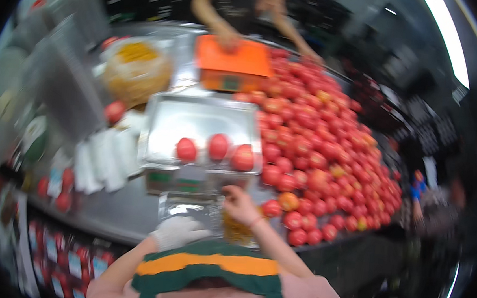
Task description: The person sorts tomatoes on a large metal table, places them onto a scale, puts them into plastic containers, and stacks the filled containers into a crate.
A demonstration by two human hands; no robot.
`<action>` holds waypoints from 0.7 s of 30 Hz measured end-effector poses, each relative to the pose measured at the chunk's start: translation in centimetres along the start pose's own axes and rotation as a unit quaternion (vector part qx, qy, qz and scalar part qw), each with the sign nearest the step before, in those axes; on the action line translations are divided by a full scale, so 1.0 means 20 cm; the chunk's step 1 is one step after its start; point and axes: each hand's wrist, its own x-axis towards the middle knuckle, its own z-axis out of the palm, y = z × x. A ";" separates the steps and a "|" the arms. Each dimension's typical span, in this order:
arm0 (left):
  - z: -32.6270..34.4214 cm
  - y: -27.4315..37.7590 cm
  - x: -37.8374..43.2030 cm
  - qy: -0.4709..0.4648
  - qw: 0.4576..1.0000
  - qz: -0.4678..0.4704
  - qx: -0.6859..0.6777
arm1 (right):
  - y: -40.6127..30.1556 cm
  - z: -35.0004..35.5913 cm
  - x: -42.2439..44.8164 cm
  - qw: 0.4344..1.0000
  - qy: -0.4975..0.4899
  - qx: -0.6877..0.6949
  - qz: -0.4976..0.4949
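My left hand [180,232], in a white glove, lies at the near edge of a clear plastic tray [193,208]; I cannot tell whether it grips the tray. Bare, with its fingers bent, my right hand [240,205] is just in front of the weighing scale [214,183]. Blur hides whether anything is between those fingertips. Three red tomatoes [218,147] rest in a row along the near side of the scale's metal pan [201,116]. Beneath my right wrist is some yellow stringy material [238,230].
A large tomato heap [319,147] covers the table's right side. Across the table, a person's hand [229,42] touches an orange scale [234,63]. To the left are white rolls [108,159], stacked clear trays [66,78] and a bag of yellow material [136,74]. Packed tomatoes [67,257] sit below the table edge.
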 end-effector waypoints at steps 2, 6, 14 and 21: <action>-0.11 0.00 0.00 -0.027 0.997 -0.010 0.067 | 0.01 0.03 0.01 0.999 0.005 -0.040 0.031; -0.08 -0.09 -0.03 -0.024 0.999 0.018 -0.015 | 0.10 0.19 0.07 0.997 0.034 -0.055 -0.032; -0.33 -0.69 -0.18 0.560 0.724 -0.313 -0.251 | 0.07 0.12 -0.07 0.999 0.049 0.005 0.003; -0.22 -0.90 -0.28 0.360 0.821 -0.433 0.090 | 0.03 0.06 -0.09 0.999 0.007 0.024 0.043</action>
